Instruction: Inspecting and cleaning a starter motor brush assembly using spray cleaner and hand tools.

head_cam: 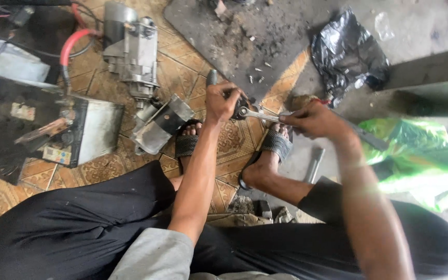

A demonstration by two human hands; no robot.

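My left hand [222, 100] grips a small dark metal part [240, 110] held above the patterned tile floor, just ahead of my feet. My right hand [312, 120] is closed around the handle of a silver wrench [263, 116], whose head sits on the dark part next to my left fingers. A grey cylindrical piece [212, 77] pokes out just behind my left hand. Both my feet in dark sandals [186, 143] rest on the tiles below the hands.
A grey starter motor [130, 49] and a smaller metal housing [159, 123] lie on the tiles to the left. A battery box [86, 129] with red cables [73, 44] stands further left. A crumpled black plastic bag [348, 52] and a green bag [416, 150] lie at right.
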